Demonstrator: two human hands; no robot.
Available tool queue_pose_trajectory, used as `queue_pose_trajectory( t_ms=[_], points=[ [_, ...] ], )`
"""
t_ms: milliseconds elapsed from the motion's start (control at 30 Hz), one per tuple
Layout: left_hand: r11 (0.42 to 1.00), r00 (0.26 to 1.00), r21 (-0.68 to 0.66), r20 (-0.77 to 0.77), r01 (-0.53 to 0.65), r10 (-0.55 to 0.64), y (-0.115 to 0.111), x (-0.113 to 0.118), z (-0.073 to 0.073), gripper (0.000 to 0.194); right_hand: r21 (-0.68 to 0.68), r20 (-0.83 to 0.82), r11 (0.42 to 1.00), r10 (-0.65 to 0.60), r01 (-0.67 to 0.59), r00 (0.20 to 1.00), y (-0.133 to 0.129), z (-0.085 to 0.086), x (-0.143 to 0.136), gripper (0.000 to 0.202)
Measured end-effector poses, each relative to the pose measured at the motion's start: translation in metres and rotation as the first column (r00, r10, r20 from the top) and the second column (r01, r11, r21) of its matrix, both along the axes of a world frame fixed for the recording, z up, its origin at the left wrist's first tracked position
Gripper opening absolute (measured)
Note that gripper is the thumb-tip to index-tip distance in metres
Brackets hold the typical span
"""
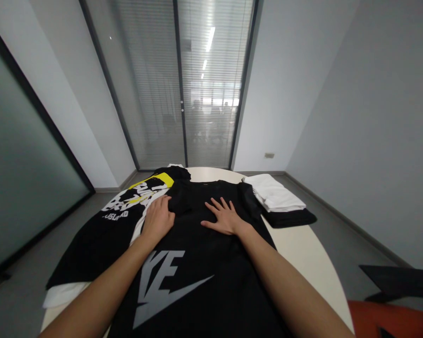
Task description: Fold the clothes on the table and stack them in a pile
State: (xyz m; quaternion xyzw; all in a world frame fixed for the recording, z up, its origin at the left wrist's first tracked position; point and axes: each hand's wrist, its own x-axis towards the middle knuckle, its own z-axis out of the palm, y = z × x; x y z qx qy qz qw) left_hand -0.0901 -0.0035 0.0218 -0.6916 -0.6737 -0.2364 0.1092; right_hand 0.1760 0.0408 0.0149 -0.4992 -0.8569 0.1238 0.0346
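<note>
A black T-shirt (pixel 204 244) with a large grey logo lies spread over the table, its collar toward the far edge. At the shirt's left side, by the sleeve, my left hand (pixel 158 218) has its fingers curled and closed on the cloth; the fingertips are partly hidden. My right hand (pixel 225 218) rests flat on the upper chest of the same shirt, fingers spread wide, holding nothing.
Black shirts with yellow and white print (pixel 134 202) lie stacked on the left, over white cloth. Folded white cloth (pixel 275 193) sits on folded black cloth (pixel 291 218) at the right. The round table (pixel 313 258) has a red chair (pixel 391 319) beside it.
</note>
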Motion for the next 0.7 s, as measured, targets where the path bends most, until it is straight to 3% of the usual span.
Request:
queue_pose_trajectory(
  t_ms=[167, 333, 500, 700],
  points=[
    [0.978, 0.994, -0.209, 0.102, -0.016, 0.038, 0.002, -0.031, -0.009, 0.048, -0.002, -0.001, 1.0, 0.01, -0.01, 1.0, -0.002, 0.003, -0.001, 0.093],
    [0.966, 0.997, -0.259, 0.082, 0.023, -0.002, 0.007, -0.052, -0.011, 0.06, 0.002, 0.007, 1.0, 0.015, -0.015, 1.0, -0.002, 0.004, -0.002, 0.091],
    [0.942, 0.997, -0.327, 0.019, 0.079, -0.077, 0.003, -0.051, -0.009, 0.056, 0.013, 0.009, 1.0, 0.004, -0.004, 1.0, -0.004, 0.003, -0.003, 0.094],
    [0.886, 0.992, -0.447, 0.018, 0.123, -0.128, -0.012, -0.041, -0.004, 0.069, 0.003, 0.032, 1.0, 0.003, -0.003, 0.999, -0.015, 0.005, 0.003, 0.094]
  ],
)
